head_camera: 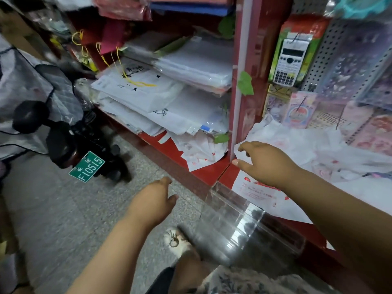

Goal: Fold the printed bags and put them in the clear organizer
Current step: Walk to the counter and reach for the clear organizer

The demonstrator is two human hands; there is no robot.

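Note:
A heap of white printed bags (pixel 307 143) with red print lies crumpled on the red shelf at the right. My right hand (pixel 265 162) reaches over a flat printed bag (pixel 261 194) and pinches a corner of the crumpled heap near the red post. The clear organizer (pixel 235 211) stands at the shelf's front edge, just below my right forearm, and looks empty. My left hand (pixel 157 198) hovers over the floor left of the organizer, fingers relaxed, holding nothing. Another printed bag (pixel 201 153) lies on the left shelf section.
Stacks of white paper and plastic sleeves (pixel 169 92) fill the left shelves. A calculator pack (pixel 291 60) and sticker sheets hang on the pegboard at right. A scooter with a green plate (pixel 87 166) stands on the grey floor at left.

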